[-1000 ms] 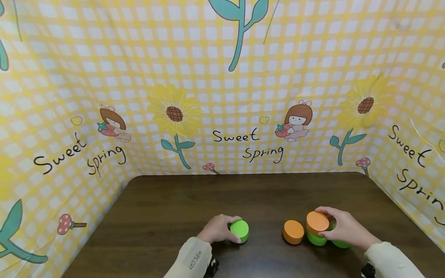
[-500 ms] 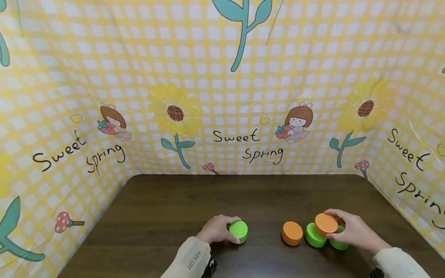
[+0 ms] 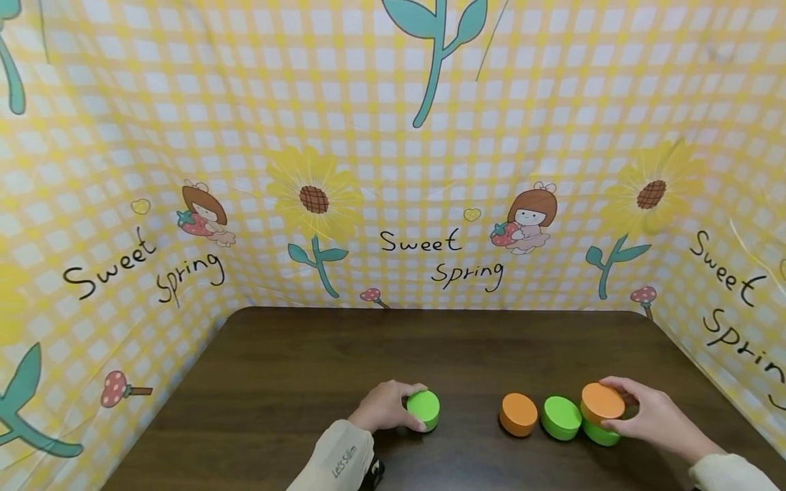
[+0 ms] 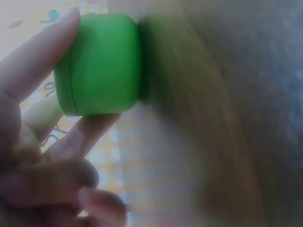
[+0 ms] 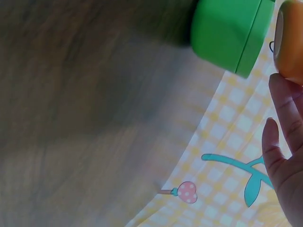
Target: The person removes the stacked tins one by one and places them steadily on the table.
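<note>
My left hand [image 3: 385, 406] grips a round green lidded container [image 3: 424, 410] between thumb and fingers, on the table left of the others. Its lid seam shows in the left wrist view, where the green container [image 4: 102, 66] stands against the tabletop. On the right side, my right hand [image 3: 651, 417] holds an orange round container [image 3: 603, 402] just over the rightmost green container [image 3: 602, 436]. A narrow gap parts that orange container [image 5: 292, 42] from the green one [image 5: 229, 35] in the right wrist view.
Just left of the right hand's work, another green container [image 3: 561, 417] and an orange container [image 3: 518, 414] stand side by side on the dark wooden table [image 3: 368, 348]. A yellow checked cloth [image 3: 405, 184] hangs around the table's back and sides.
The right hand has carried the orange container rightward, from above the middle green container to above the rightmost green one. The left hand keeps its hold and has hardly moved.
</note>
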`<state>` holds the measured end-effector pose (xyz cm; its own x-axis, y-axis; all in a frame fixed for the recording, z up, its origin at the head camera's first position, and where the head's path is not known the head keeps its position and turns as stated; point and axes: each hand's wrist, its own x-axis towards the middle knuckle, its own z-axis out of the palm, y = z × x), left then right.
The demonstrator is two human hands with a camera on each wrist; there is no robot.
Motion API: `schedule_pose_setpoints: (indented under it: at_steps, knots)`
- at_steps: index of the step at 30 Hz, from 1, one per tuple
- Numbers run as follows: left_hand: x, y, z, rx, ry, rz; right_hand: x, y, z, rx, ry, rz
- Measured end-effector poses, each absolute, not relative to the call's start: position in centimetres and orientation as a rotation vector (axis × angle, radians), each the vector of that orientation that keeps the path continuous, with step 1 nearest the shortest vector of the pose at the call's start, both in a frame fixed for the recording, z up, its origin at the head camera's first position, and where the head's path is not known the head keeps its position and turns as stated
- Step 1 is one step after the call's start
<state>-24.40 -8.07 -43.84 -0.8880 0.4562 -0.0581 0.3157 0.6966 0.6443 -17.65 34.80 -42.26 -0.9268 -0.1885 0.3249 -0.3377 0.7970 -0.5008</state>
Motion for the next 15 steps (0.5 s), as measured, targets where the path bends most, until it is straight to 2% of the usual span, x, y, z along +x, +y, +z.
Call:
schedule_pose_setpoints:
  at_steps: [15]
  knots:
    - [-24.2, -8.0, -43.6, 0.616, 2.666, 0.983, -16.6, 37.1, -42.3, 0.299, -2.76, 0.744]
